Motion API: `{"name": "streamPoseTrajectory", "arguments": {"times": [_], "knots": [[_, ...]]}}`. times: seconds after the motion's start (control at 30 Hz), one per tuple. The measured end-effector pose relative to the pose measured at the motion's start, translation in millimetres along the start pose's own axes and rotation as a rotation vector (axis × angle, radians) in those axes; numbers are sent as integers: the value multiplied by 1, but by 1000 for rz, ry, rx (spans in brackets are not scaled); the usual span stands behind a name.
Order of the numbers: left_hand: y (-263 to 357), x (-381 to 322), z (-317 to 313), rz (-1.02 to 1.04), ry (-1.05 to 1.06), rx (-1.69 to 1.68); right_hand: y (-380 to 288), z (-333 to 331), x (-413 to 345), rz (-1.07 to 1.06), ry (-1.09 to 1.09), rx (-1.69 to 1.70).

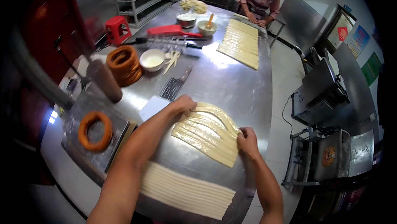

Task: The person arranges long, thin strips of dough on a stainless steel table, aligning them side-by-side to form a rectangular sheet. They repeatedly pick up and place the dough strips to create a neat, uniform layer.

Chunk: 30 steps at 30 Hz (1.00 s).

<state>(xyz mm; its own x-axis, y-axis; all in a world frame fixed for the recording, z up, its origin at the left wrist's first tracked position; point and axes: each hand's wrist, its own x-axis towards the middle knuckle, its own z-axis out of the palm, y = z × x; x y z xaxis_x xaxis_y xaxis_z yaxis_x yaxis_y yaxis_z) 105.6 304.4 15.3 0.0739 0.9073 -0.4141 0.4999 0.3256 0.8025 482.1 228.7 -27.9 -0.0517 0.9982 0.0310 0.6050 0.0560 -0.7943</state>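
A sheet of oiled dough strips [201,134] lies on the steel table in front of me. My left hand [186,103] grips one end of its far strip, and my right hand [247,137] pinches the other end at the sheet's right edge. Between my hands that strip bows away, with gaps between some strips. Nearer to me, partly behind my left forearm, lies a paler ridged sheet of dough [186,191]. A cleaver [175,84] and a white scraper [153,107] rest just beyond my left hand.
At left, a fried dough ring [95,131] sits on a metal scale, near stacked rings [124,65]. Beyond are a white bowl [152,60], a red scoop [169,30] and a bowl with a brush [207,28]. A person [260,0] works behind another dough sheet [240,42].
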Motion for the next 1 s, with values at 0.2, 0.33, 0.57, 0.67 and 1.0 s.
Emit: {"name": "streamPoseTrajectory", "arguments": {"times": [0.2, 0.33, 0.57, 0.67, 1.0], "knots": [[-38, -47, 4, 81, 101, 154, 4, -4, -30, -137, -81, -147], [-55, -69, 8, 195, 295, 293, -6, -10, -36, -137, 1, -241], [-48, -233, 44, 508, 234, 553, -19, -79, -186, -168, 131, -308], [-88, -241, 0, 564, 389, 641, -50, -100, -215, -247, 151, -386], [-56, -342, -4, 687, 300, 641, -106, -150, -361, -240, 226, -599]]}}
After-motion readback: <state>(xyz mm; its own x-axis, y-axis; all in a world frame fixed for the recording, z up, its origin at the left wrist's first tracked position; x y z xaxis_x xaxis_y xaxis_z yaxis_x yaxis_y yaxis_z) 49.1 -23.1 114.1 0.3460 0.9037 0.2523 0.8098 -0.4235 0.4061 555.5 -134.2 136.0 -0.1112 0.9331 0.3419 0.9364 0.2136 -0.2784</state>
